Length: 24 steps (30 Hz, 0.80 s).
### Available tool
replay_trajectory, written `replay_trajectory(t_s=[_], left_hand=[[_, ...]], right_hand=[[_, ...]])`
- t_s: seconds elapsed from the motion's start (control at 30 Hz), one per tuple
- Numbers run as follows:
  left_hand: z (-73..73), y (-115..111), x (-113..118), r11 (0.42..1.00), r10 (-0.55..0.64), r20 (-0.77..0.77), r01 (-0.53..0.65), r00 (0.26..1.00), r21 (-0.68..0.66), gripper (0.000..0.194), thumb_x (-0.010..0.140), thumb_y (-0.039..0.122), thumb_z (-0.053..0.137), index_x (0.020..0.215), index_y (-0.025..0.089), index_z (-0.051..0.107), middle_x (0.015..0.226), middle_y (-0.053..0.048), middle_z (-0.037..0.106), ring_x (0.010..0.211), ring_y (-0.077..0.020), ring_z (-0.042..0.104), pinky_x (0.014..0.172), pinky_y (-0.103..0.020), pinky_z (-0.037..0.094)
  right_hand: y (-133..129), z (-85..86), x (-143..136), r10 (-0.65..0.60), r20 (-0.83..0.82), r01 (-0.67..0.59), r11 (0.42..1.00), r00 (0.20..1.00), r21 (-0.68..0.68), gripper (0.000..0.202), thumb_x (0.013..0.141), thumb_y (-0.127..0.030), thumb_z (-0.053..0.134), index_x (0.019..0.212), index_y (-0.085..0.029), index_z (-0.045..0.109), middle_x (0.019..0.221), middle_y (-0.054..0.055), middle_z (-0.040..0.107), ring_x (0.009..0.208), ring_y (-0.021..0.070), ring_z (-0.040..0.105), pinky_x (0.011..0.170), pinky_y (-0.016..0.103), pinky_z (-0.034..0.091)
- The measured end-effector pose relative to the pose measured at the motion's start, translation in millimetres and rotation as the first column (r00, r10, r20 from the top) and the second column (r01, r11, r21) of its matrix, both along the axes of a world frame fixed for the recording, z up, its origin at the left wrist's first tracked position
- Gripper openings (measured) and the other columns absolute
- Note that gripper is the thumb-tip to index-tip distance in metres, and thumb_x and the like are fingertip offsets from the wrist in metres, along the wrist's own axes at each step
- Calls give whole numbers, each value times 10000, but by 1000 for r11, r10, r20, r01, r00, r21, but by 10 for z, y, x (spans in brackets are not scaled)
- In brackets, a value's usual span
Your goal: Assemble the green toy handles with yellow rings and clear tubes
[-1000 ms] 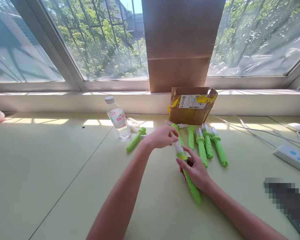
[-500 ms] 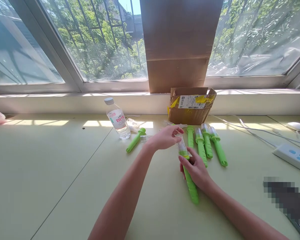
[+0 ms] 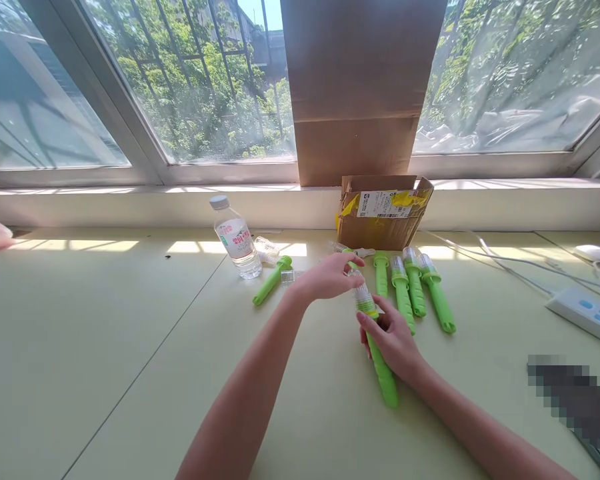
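Observation:
My right hand (image 3: pixel 393 337) is wrapped round a green handle (image 3: pixel 384 380) with a clear ribbed cap (image 3: pixel 364 298) at its far end, a yellow ring at the cap's base. The handle slants, its lower end towards me. Over the cap's tip is my left hand (image 3: pixel 330 275), fingers stretched out and apart from the thumb; the thumb is against or very close to the cap. To the right lie several similar green-handled pieces, among them one with a clear cap (image 3: pixel 437 297). Another green piece (image 3: pixel 273 281) lies left of my left hand, beside a loose clear cap (image 3: pixel 291 277).
A water bottle (image 3: pixel 237 240) stands at the back left near crumpled clear plastic (image 3: pixel 267 249). The cardboard box (image 3: pixel 377 230) is against the sill. On the right are cables, a white power strip (image 3: pixel 585 313) and a blurred-out dark object (image 3: pixel 575 400).
My left fingers have opened and straightened away from the cap's tip, uncovering a green piece behind them. My right hand and the green handle have hardly moved.

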<state>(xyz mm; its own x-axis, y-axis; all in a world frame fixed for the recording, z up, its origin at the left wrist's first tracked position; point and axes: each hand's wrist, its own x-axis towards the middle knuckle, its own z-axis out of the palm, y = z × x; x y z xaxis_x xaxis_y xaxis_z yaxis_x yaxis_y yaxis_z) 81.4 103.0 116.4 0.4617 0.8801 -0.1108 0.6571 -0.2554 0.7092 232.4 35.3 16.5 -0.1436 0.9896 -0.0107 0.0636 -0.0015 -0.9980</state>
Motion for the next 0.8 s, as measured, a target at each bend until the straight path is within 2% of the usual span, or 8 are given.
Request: replay_trajectory(t_s=[0.13,0.2,0.27,0.43,0.5,0.6,0.67,0.8], left_hand=[[-14,-3,34,985,160,-109,-151,981,84,477,777,608,464,1010,201,554,912,-53,635,773,-191,600,560,-261,435],[-22,5,50,983,169,-129,-157,977,94,466,776,616,456,905,181,563,843,-57,637,725,-191,599,525,-261,420],[-16,12,43,992,121,-106,-115,987,61,414,793,568,465,856,171,564,795,-55,636,689,-178,598,509,-254,415],[25,17,-31,999,6,-12,-7,1000,-51,306,825,447,477,930,184,593,791,-37,649,707,-155,614,568,-243,455],[26,13,-31,999,17,-15,-18,1000,-35,355,808,500,490,937,190,607,799,-36,651,717,-162,617,575,-246,462],[11,7,5,994,96,-58,-94,994,48,419,765,560,521,911,181,623,791,-46,646,694,-176,611,530,-245,440],[5,2,22,992,116,-66,-112,991,61,392,765,519,534,941,180,623,782,-44,640,652,-166,600,500,-239,420],[26,-11,-5,998,61,-11,-61,998,-22,376,781,436,540,1074,202,580,829,-34,646,624,-134,596,504,-221,421]], right_hand=[[1,0,-6,-9,-6,9,1000,1000,-4,473,786,-508,579,1125,-193,485,520,-51,535,411,116,445,396,231,386],[3,-6,-8,-10,-8,10,1000,1000,-2,457,788,-508,579,1107,-194,488,518,-50,536,413,112,441,398,228,385],[5,-13,-8,-10,-10,10,1000,1000,-3,453,788,-503,583,1109,-201,480,517,-53,536,405,109,438,396,227,384],[16,-26,-1,8,8,-8,1000,1000,12,417,798,-483,583,1099,-207,498,521,-54,526,411,104,433,398,221,379],[18,-27,2,11,18,-11,1000,1000,25,384,802,-475,582,1068,-205,521,522,-50,521,422,102,433,404,219,375],[15,-26,5,6,25,-7,1000,1000,27,370,802,-466,585,1061,-207,530,520,-49,519,431,104,435,409,219,372],[11,-25,5,1,30,-2,1000,1000,20,378,800,-460,590,1077,-213,524,516,-52,520,424,103,431,407,219,369],[7,-34,5,5,31,-6,1000,999,28,386,799,-450,593,1097,-215,521,517,-52,522,427,107,440,407,220,372]])
